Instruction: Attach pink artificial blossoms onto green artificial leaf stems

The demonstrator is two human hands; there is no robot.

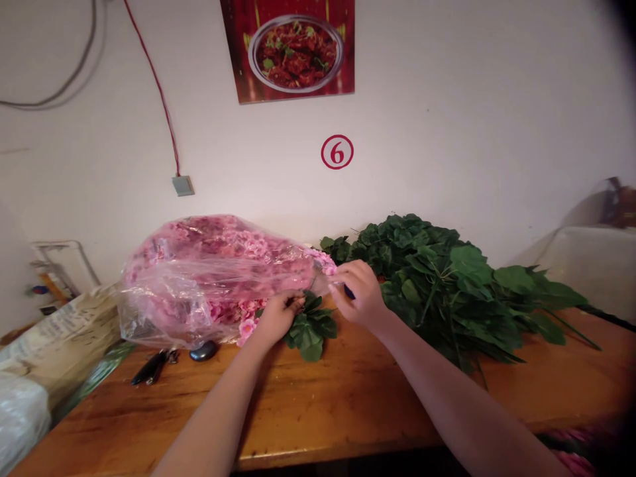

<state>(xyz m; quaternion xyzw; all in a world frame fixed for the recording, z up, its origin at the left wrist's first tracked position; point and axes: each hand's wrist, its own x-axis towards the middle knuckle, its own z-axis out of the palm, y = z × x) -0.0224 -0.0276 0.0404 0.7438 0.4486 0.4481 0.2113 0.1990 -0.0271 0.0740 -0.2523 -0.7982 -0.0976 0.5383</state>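
Leaf sprig (311,330) pinched by left hand (279,317), open wood (311,404) toward table edge (298,455); right hand (362,295) curled, hold unclear

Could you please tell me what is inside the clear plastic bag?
The clear plastic bag holds a mass of pink flowers. Anything deeper, beneath the outer blooms, is covered and cannot be seen.

Eatery-like room, framed food picture (296,54), circled wall number (337,152)

Both bare forearms stretched forward.
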